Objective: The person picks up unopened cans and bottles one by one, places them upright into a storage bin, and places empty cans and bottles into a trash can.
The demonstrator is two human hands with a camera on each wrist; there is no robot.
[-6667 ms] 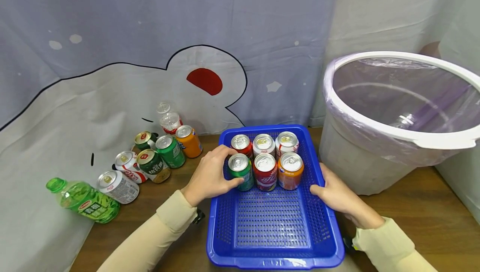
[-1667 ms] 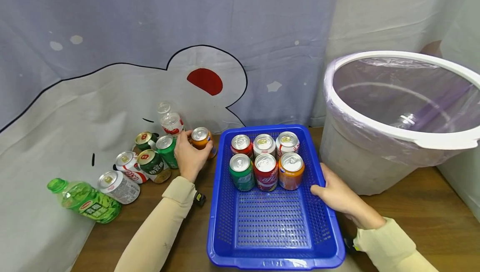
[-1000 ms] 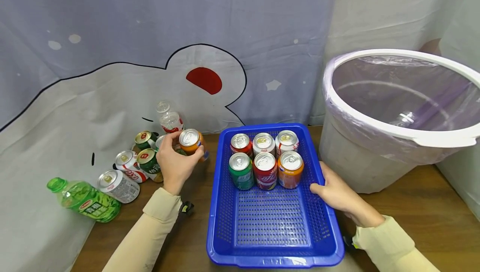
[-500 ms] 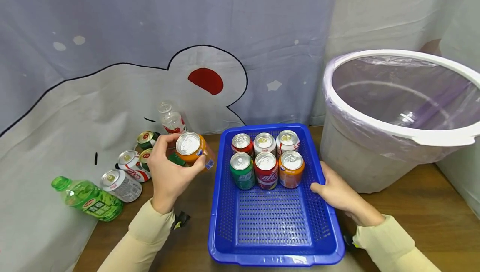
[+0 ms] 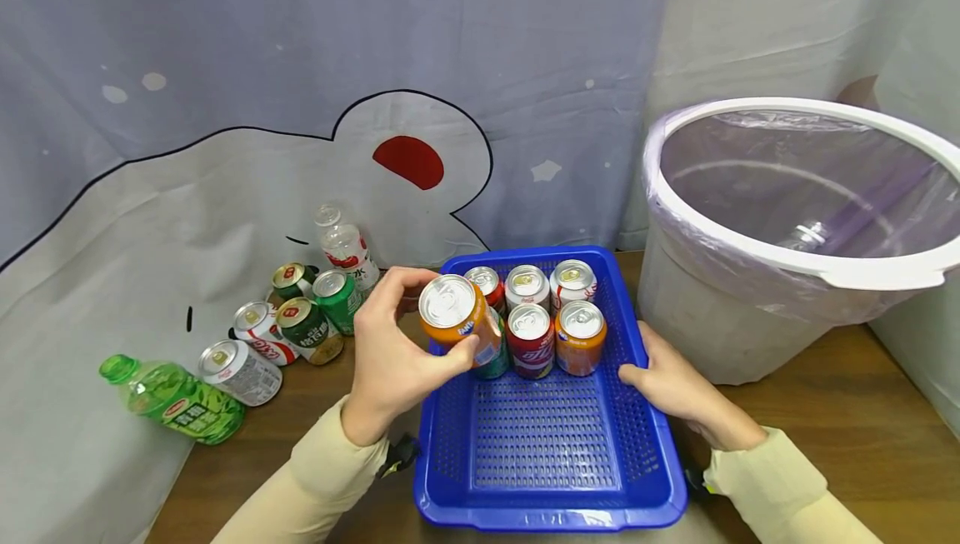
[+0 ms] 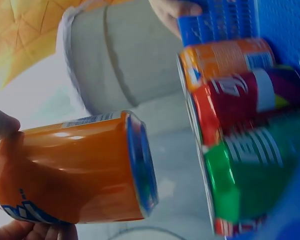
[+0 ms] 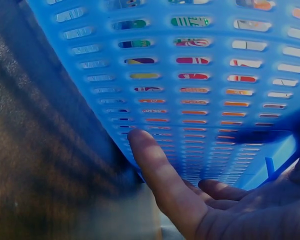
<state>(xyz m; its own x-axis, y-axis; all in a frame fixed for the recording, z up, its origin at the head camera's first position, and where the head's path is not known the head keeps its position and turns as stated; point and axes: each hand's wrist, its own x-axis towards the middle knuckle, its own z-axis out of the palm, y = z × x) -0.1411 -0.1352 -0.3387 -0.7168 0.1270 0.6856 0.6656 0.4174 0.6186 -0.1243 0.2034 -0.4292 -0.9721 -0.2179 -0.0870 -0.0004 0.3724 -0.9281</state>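
Observation:
My left hand (image 5: 397, 356) grips an orange Fanta can (image 5: 453, 315) between thumb and fingers, slightly tilted, above the left rim of a blue plastic basket (image 5: 551, 519). In the left wrist view the held orange can (image 6: 85, 170) is apart from the basket's cans. Two rows of cans stand at the basket's far end: a red-purple can (image 5: 531, 348), another orange can (image 5: 580, 344), a white can (image 5: 527, 287) and others; the held can partly hides a green one (image 5: 491, 365). My right hand (image 5: 675, 386) holds the basket's right side, thumb over the rim, fingers outside its slotted wall (image 7: 195, 90).
Left on the wooden table (image 5: 285, 444) are several cans, including a green can (image 5: 337, 298) and a silver can (image 5: 242, 371), plus a clear bottle (image 5: 345, 248) and a lying green bottle (image 5: 176, 398). A lined bin (image 5: 720, 311) stands right of the basket.
My left hand let go of the green can in the basket, took the orange can from beside the clear bottle, lifted it and carried it right, over the basket's edge. My right hand stayed put.

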